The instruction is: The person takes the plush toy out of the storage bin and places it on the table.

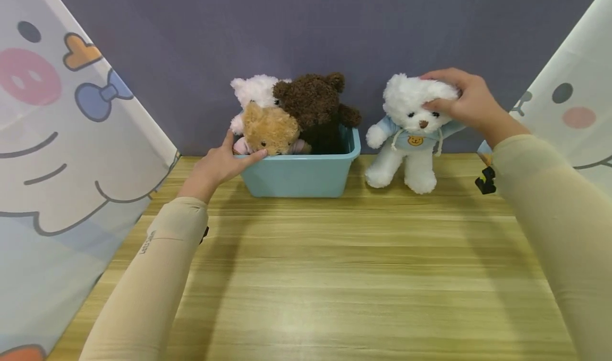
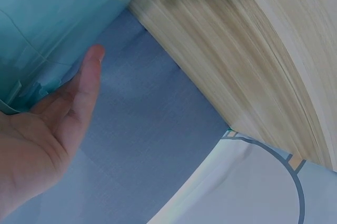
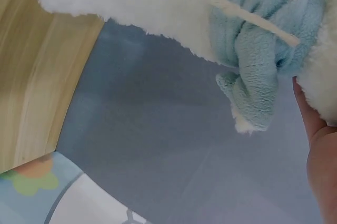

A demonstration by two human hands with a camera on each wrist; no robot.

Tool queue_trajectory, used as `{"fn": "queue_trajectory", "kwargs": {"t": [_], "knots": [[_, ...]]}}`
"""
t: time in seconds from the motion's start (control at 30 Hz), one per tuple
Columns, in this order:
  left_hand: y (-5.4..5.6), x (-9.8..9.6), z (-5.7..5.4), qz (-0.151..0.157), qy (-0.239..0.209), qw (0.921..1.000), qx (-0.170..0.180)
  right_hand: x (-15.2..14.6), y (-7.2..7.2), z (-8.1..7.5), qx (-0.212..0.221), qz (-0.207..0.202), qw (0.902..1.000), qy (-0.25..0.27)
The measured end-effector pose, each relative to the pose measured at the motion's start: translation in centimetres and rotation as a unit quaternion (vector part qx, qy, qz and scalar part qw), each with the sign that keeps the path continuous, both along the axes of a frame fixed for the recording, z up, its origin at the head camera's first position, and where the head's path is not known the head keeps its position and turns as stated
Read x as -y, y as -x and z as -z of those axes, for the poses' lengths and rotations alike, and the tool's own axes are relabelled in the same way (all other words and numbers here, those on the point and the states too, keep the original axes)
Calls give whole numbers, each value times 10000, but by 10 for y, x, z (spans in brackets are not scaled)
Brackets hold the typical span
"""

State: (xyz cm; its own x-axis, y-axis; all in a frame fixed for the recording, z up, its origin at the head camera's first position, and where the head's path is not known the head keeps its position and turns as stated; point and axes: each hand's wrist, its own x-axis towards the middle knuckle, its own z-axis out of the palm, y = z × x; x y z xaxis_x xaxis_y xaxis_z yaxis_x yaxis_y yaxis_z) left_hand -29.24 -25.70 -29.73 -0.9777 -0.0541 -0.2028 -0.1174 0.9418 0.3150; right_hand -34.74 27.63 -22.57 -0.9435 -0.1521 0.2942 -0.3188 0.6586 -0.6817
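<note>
Gripping fuzzy white teddy bear (image 1: 412, 106) w/ lt-blue hoodie (image 1: 405, 139): R hand (image 1: 470, 101). L hand (image 1: 214, 163), fingers straight-ish, touching lt-blue plastic tub (image 1: 298, 176).

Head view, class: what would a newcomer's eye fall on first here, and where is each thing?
Probably the fluffy white plush bear in a light-blue hoodie, right of centre, its head in the person's right grip. Next, to its left, the rectangular light-blue plastic bin, where a curly dark-brown plush bear, a fuzzy tan plush bear and a second white plush bear sit crowded together.
</note>
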Motion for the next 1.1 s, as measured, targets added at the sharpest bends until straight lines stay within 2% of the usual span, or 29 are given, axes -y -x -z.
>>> {"fn": "queue_trajectory", "kwargs": {"t": [0.1, 0.23, 0.7, 0.93, 1.1], "knots": [[0, -1, 1, -8, -42, 10000, -8, 9, 4, 6, 31, -193, 9994, -301], [-1, -1, 1, -10, -61, 10000, -53, 19, 9, 10, 225, -216, 9983, -502], [-2, -4, 0, 8, -128, 9999, -93, 27, 19, 35, 593, -325, 9970, -364], [-4, -3, -1, 0, -123, 9998, -137, 25, 26, 54, 836, -376, 9950, -393], [-4, -2, 0, -16, -105, 9999, -131, 24, 33, 74, 915, -412, 9944, -336]]}}
